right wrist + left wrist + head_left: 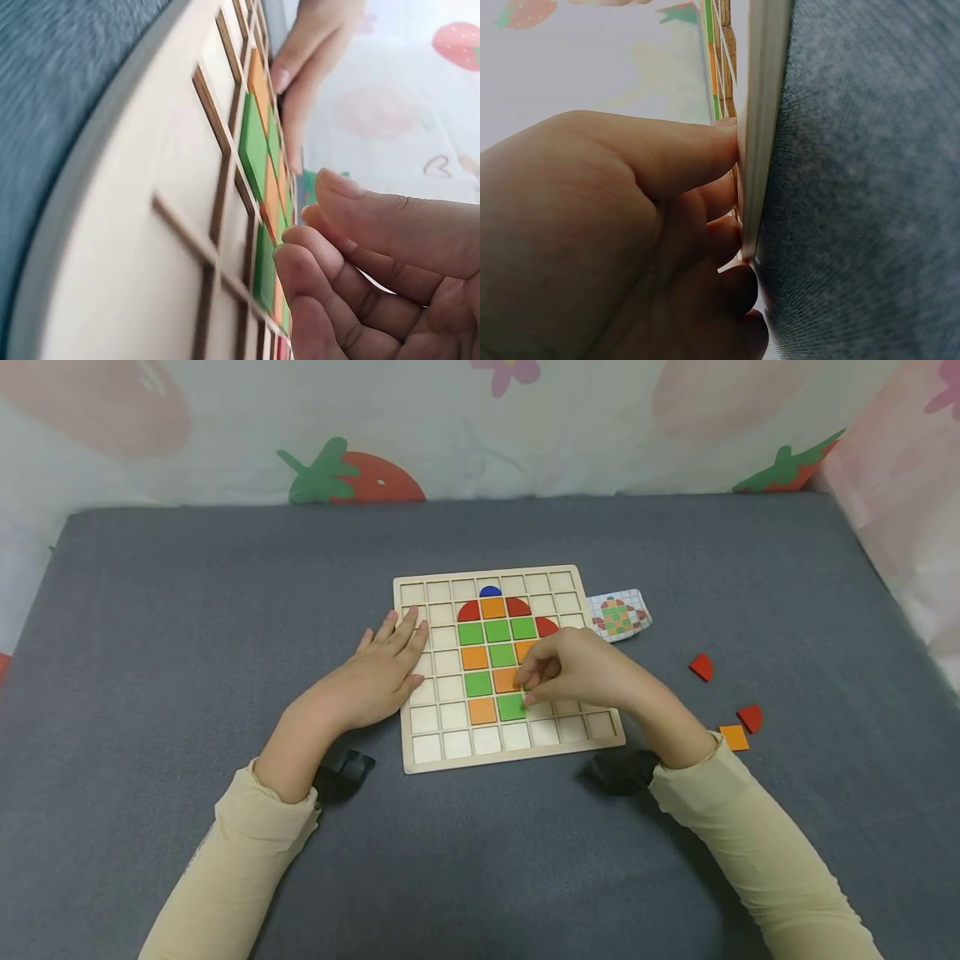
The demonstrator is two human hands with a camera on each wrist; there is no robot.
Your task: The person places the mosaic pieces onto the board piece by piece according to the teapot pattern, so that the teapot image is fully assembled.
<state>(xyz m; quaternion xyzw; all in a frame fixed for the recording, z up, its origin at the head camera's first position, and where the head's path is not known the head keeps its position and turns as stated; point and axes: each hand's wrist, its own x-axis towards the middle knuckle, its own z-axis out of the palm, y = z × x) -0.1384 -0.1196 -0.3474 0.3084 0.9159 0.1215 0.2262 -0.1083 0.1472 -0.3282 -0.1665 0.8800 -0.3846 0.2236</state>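
Observation:
A wooden grid board [486, 742] lies on the grey cloth, its middle cells filled with green, orange and red tiles. At its top sits a blue half-round tile [490, 591]. My left hand [378, 677] rests on the board's left edge with fingers spread; the left wrist view shows its thumb against the rim. Over the tiles my right hand [588, 668] hovers, fingers loosely curled. A gap shows between thumb and fingertips in the right wrist view, and nothing is visible in it. Nearest are a green tile [512, 707] and an orange tile [505, 680]; the hand hides cells to the right.
A picture card [621, 615] with a coloured pattern lies partly beside the board's upper right edge. Farther right are two loose red quarter-round tiles, an upper red tile [702, 667] and a lower red tile [750, 718], plus an orange square tile [734, 737] near the right sleeve.

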